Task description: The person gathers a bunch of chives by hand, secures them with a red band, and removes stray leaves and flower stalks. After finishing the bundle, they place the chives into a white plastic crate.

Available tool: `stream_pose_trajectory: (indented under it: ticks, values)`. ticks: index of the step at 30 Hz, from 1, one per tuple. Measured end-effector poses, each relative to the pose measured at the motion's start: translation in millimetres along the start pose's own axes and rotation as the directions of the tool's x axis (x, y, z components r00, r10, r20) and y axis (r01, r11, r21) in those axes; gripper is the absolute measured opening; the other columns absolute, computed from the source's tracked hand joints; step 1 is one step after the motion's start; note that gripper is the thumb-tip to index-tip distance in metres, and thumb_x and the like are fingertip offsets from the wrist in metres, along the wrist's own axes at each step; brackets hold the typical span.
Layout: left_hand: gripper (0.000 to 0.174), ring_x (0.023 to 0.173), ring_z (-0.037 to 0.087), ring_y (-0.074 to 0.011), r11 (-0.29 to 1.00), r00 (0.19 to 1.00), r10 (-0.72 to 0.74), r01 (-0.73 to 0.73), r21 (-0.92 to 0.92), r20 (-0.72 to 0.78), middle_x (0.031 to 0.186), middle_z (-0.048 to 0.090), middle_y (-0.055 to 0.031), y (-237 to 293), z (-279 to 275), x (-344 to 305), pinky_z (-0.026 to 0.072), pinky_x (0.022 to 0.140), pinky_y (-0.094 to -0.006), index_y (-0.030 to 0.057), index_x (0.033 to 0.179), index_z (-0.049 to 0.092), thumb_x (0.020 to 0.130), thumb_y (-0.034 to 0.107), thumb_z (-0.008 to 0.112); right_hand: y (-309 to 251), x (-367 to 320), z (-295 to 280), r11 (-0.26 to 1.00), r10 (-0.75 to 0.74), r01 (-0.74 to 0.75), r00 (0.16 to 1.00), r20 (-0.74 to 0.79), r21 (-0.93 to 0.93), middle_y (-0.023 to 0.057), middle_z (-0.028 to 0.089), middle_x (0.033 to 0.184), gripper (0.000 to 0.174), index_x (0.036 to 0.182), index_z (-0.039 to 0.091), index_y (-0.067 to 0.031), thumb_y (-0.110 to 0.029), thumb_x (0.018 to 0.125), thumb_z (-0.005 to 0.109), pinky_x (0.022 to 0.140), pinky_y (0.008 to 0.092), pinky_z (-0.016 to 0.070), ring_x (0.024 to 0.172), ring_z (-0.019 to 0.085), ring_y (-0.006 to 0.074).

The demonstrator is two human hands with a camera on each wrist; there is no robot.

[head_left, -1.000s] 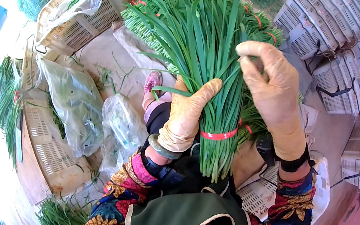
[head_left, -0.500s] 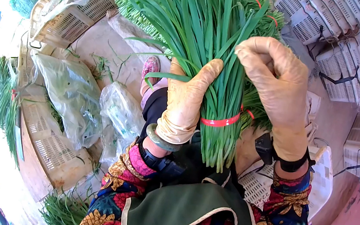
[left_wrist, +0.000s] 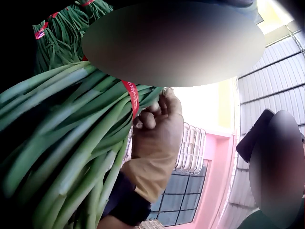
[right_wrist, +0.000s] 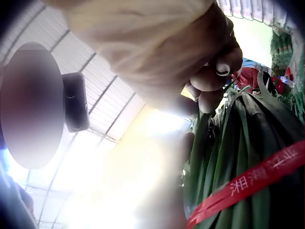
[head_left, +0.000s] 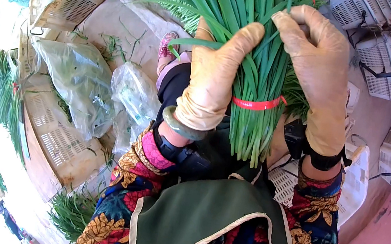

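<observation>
A bundle of garlic chives (head_left: 252, 132) hangs before the lap, its cut pale ends pointing down and a red printed band (head_left: 259, 103) round the stems. My gloved left hand (head_left: 210, 80) grips it above the band, thumb across the front of the leaves and fingers behind, partly hidden. At the bundle's right edge, my gloved right hand (head_left: 320, 65) has thumb and forefinger pinched together on a chive leaf (head_left: 288, 0). In the right wrist view its fingertips (right_wrist: 209, 100) close on a leaf beside the band. Both gloves are tan.
More banded chives (head_left: 175, 1) lie beyond the bundle. Plastic crates (head_left: 60, 134) with clear plastic bags (head_left: 76, 85) stand at the left. White stacked crates (head_left: 388, 67) line the right, beside a pink wall (head_left: 388, 229). Loose leaves litter the floor.
The bundle and left hand have shifted up and slightly right in the head view. My right hand has also risen, staying at the bundle's right edge with its fingers pinched. The left hand keeps its grip.
</observation>
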State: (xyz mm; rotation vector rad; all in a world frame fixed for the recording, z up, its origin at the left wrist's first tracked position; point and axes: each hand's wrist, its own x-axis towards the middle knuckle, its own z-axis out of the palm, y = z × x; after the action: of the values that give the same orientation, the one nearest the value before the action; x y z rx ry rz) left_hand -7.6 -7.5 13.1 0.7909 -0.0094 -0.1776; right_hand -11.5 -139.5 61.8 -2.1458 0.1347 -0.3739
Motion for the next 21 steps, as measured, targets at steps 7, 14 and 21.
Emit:
stream_pose_trajectory:
  ticks: [7,14,21]
  values:
    - [0.048,0.097,0.058,-0.0127,0.984,0.985,-0.040,0.069,-0.167,0.168,0.110,0.059,-0.0056,-18,-29,18,0.0492,0.087,-0.0303,0.0026,0.128,0.046,0.089,0.020,0.068,-30,-25,-4,0.926,-0.371,0.363,0.926,-0.064,-0.105,0.0008,0.066,0.080,0.005,0.088,0.067,-0.0015,-0.005,0.084,0.067,0.063,0.0184,0.0434,0.069,0.055,0.0042]
    - [0.078,0.117,0.051,-0.0189,0.962,0.885,-0.057,0.172,-0.212,0.462,0.127,0.052,-0.0086,-24,-42,11,0.0407,0.102,-0.0364,0.0024,0.138,0.036,0.084,0.049,0.068,-27,-28,8,0.801,-0.302,0.202,0.949,0.089,0.563,0.0085,0.067,0.088,0.013,0.101,0.063,0.0016,-0.008,0.094,0.057,0.068,0.0251,0.0479,0.075,0.062,0.0135]
    - [0.090,0.123,0.047,-0.0211,0.973,0.860,-0.127,0.205,-0.107,0.495,0.134,0.047,-0.0105,-19,-41,1,0.0401,0.104,-0.0368,0.0056,0.144,0.025,0.075,0.020,0.080,-13,-31,-6,0.840,-0.139,0.090,0.989,0.053,0.534,0.0098,0.066,0.086,0.018,0.103,0.060,0.0015,-0.013,0.097,0.051,0.068,0.0270,0.0497,0.074,0.063,0.0153]
